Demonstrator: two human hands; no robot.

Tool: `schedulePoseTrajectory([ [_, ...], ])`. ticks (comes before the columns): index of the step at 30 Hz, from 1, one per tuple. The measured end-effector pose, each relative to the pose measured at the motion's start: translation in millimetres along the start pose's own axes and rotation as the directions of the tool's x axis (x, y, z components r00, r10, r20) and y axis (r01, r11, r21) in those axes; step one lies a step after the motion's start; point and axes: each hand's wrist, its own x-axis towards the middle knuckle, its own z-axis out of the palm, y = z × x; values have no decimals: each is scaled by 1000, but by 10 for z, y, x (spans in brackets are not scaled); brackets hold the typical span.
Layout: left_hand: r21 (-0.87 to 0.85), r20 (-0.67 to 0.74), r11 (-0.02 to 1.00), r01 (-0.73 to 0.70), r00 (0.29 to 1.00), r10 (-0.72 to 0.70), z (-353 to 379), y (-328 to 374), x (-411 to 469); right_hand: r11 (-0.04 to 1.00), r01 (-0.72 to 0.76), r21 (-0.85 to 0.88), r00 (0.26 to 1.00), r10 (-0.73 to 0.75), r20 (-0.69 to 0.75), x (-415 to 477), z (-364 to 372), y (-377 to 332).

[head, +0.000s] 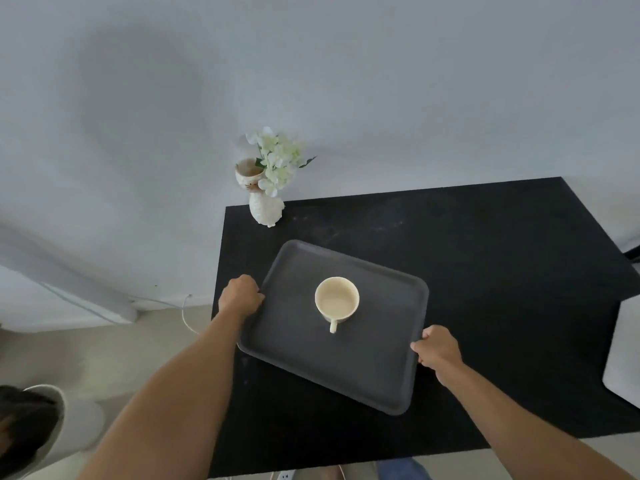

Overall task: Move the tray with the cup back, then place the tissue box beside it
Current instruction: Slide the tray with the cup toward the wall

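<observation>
A dark grey rectangular tray (298, 344) lies skewed on the black table (485, 258), near its left side. A cream cup (336, 299) stands upright in the tray's middle, handle pointing toward me. My left hand (240, 296) grips the tray's left rim. My right hand (438, 348) grips the tray's right rim. A white box-like object (623, 348), possibly the tissue box, sits at the table's right edge, cut off by the frame.
A white vase with pale flowers (268, 188) stands at the table's far left corner, just behind the tray. A grey wall runs behind the table. A white cable (185, 317) lies on the floor to the left.
</observation>
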Motion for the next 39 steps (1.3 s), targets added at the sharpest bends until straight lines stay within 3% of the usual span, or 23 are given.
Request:
schedulePoseTrajectory([
  [15, -166, 8, 971, 170, 985, -172, 270, 739, 189, 971, 152, -187, 986, -161, -35, 1164, -849, -820],
  [39, -202, -49, 945, 257, 961, -272, 183, 1188, 821, 908, 306, -285, 946, -324, -18, 1898, -1051, -1610],
])
